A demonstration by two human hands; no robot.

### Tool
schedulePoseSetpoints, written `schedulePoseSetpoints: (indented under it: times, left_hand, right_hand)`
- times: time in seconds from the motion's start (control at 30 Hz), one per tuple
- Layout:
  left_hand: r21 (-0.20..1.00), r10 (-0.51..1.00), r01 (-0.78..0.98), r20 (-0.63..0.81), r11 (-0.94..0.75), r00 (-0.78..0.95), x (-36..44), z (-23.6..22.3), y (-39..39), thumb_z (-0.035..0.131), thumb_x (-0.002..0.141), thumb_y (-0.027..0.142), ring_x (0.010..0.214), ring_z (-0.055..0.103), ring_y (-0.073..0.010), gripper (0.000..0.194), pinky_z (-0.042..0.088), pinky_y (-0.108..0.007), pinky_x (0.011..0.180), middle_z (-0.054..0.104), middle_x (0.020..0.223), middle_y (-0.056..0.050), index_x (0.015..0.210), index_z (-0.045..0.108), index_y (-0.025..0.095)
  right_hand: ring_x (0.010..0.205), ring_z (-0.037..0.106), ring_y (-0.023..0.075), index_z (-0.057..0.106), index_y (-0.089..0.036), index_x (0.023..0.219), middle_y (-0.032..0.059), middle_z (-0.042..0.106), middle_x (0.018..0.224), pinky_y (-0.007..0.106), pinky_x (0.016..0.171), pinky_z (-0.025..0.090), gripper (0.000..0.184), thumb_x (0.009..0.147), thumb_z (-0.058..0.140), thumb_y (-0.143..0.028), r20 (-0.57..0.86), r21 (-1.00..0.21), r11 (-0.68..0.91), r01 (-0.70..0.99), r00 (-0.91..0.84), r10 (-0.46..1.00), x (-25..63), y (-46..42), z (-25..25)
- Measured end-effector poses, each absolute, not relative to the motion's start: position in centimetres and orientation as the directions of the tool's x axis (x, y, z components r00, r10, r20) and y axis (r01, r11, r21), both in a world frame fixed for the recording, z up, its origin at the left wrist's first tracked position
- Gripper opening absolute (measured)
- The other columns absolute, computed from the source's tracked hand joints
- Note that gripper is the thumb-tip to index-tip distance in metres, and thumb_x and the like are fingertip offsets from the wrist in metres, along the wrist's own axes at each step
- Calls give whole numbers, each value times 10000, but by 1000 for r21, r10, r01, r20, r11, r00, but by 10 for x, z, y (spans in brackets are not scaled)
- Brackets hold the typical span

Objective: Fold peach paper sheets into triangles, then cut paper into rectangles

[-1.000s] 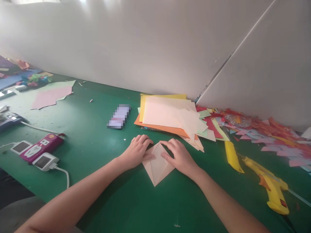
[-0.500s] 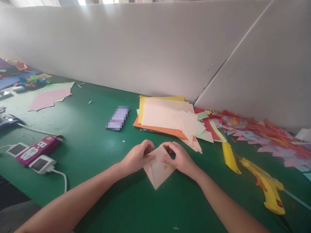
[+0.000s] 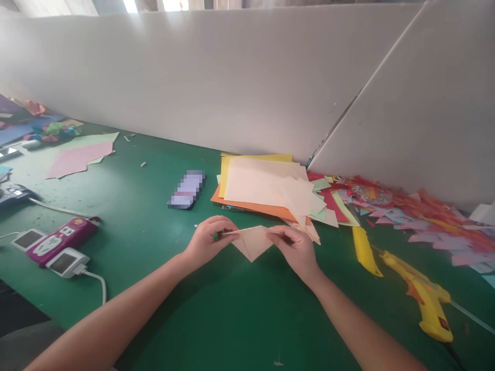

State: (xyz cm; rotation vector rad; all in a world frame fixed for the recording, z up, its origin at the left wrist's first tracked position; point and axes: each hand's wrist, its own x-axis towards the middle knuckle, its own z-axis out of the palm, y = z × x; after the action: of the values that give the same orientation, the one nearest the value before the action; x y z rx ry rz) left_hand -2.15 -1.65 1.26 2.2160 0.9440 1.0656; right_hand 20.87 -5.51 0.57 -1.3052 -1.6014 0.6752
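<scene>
The left hand (image 3: 211,241) pinches thumb against curled fingers, nearly closed, on the left corner of a folded peach paper (image 3: 252,242). The right hand (image 3: 297,251) grips the opposite corner likewise, thumb and fingers brought together on it. The paper spans the gap between the hands, in front of the person, with a point toward the body and a crease running down to it; whether it touches the green table (image 3: 216,319) I cannot tell.

Just beyond the hands lies a stack of coloured sheets (image 3: 257,180), peach on top, yellow and orange edges showing beneath. A phone-like slab (image 3: 187,189), blurred into blocks, lies left of the stack. To the right are a yellow cutter (image 3: 364,250) and, nearer the person, a yellow glue gun (image 3: 429,301), with a heap of paper scraps (image 3: 433,221) behind them. Well to the left sits a purple block (image 3: 61,240) between two white devices (image 3: 66,262); farther back lies a pink sheet (image 3: 79,158), and a pale panel (image 3: 193,77) stands behind the table
</scene>
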Motion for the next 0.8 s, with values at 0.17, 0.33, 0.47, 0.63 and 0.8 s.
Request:
schedulePoseSetpoints:
  times: [0.17,0.33,0.47,0.63,0.8]
  left_hand:
    - [339,538,428,648,-838,539,-32,15,-16,445,906,183,819,586,-156,178,463,-309,774,660,843,-27,839,606,222]
    - [242,500,441,319,-864,805,-37,15,-8,401,876,99,811,555,-168,234,451,-281,699,628,909,-53,922,607,200]
    - [316,490,424,167,-849,856,-34,17,-12,447,809,62,854,547,-166,260,451,-264,746,608,978,-49,975,599,193]
    - [361,485,419,112,-833,868,-34,27,-19,559,783,183,834,560,-178,196,446,-283,755,602,1000,-55,972,608,192]
    - [384,509,445,81,-809,857,-33,30,-22,564,856,358,745,569,-162,182,434,-260,662,601,868,-44,889,640,195]
  right_hand:
    - [895,671,180,687,-263,894,9,724,959,346,780,541,227,864,485,-164,605,-578,598,555,-200,771,215,-58,3]
    - [941,659,162,684,-262,946,-13,714,1014,334,815,542,280,860,474,-99,516,-473,641,605,-400,758,219,-53,-3]
    - [1024,616,191,695,-268,925,-20,712,1013,377,844,524,295,849,479,-81,418,-453,609,651,-449,790,221,-56,-5]
    - [1066,561,239,674,-270,1043,13,674,1122,460,878,476,220,892,521,-227,323,-361,631,686,-543,775,224,-63,5]
    - [1000,582,215,662,-260,1078,39,673,1096,419,852,491,244,920,480,-294,275,-374,665,646,-608,745,227,-65,9]
